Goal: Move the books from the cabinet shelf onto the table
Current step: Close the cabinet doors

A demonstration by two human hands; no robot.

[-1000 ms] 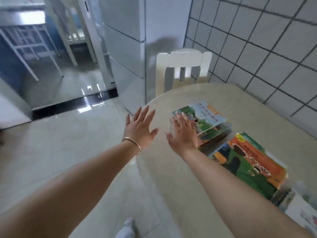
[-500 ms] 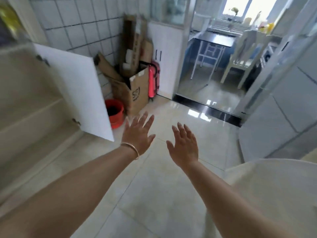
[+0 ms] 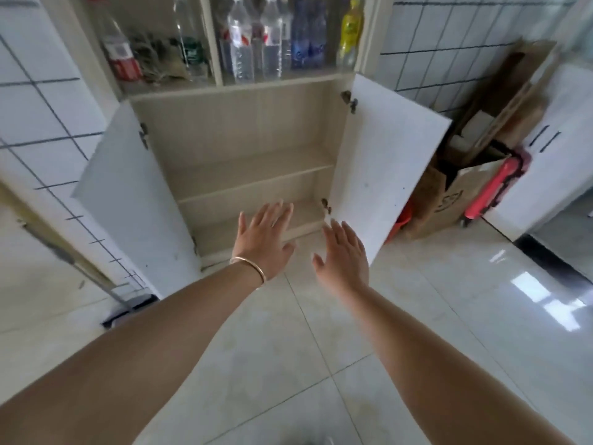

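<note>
2 bare open hands [image 3: 266, 239], 1 thin gold bangle [image 3: 248, 266], 2 open white cabinet doors [image 3: 382, 162], 2 beige wooden shelves [image 3: 253, 175], 1 brown cardboard box [image 3: 446, 200], 1 yellow plastic bottle [image 3: 349, 30].

Cardboard box [image 3: 449, 200], right of the open cabinet [image 3: 250, 162]: a dark printed mark on its side, reading roughly "S9", blurred.
Bottles [image 3: 272, 36], on the glazed shelf above the cabinet: labels in red, blue, yellow and green, their print too blurred to read.
Elsewhere: no readable text.
</note>
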